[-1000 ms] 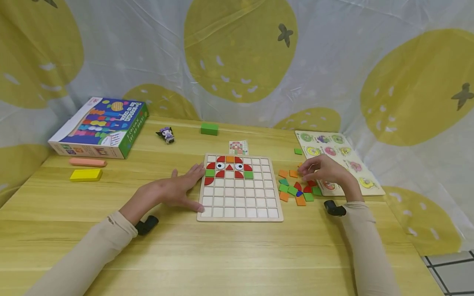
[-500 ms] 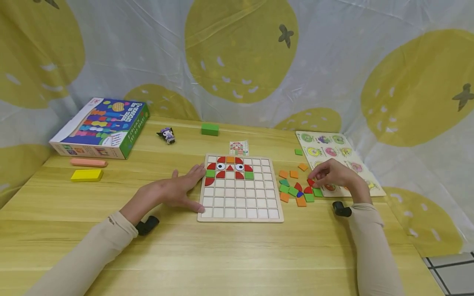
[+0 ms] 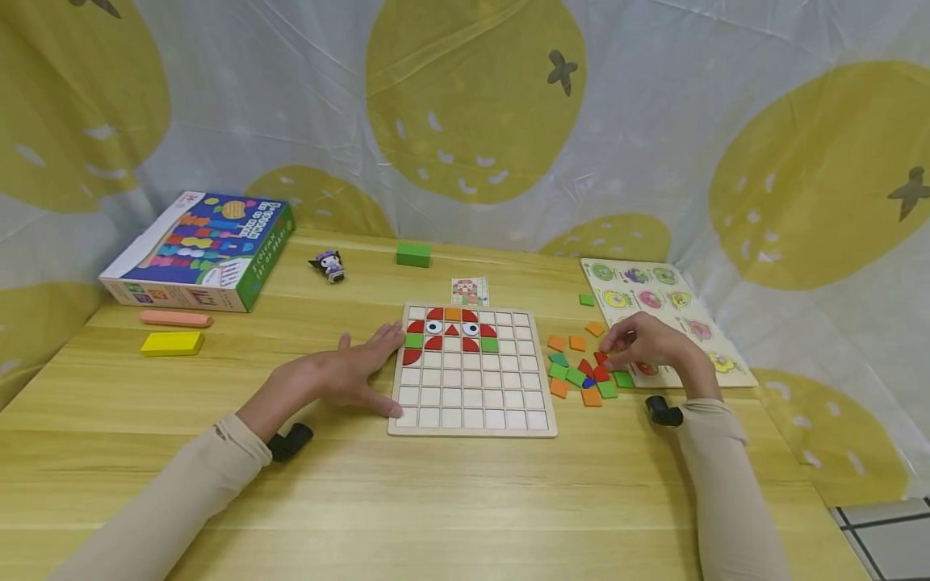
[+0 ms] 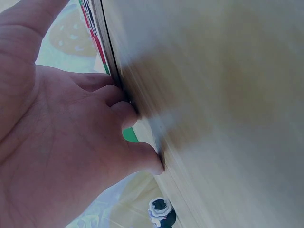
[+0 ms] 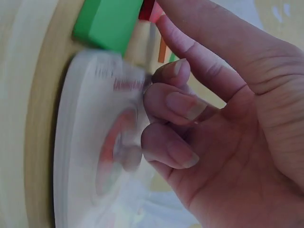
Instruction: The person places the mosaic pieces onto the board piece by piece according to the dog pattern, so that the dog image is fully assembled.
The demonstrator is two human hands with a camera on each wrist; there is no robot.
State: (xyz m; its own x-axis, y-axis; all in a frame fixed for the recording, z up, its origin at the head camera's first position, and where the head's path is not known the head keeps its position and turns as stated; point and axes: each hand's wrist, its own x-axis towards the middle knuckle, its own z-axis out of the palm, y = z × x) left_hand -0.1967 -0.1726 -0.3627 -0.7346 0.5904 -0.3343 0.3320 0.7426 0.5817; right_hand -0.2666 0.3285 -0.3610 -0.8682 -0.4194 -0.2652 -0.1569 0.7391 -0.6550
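Note:
My left hand (image 3: 349, 373) lies spread at the left side of the wooden grid board (image 3: 472, 429), its fingertips and thumb touching that edge. Red, green and orange tiles and two eye tiles fill part of the upper rows. On the right, my right hand (image 3: 647, 343) pinches a red tile (image 5: 147, 9) between thumb and index finger, low over the loose pile. The other fingers (image 5: 183, 102) curl toward the palm. Another red tile (image 3: 601, 374) lies just beneath the fingertips, beside a blue tile (image 3: 589, 383) and several orange and green tiles.
A fruit puzzle board (image 3: 697, 328) sits beyond the right hand, with a green tile (image 3: 623, 379) by its near corner. A small pattern card (image 3: 470, 290) is behind the grid board. Toward the back left are a figurine (image 3: 330, 266), green block (image 3: 413, 255), toy box (image 3: 203, 250) and yellow block (image 3: 172, 344).
My right hand went from the upper part of the pile right to a red tile, then slightly left with it. My left hand stays at the board's edge.

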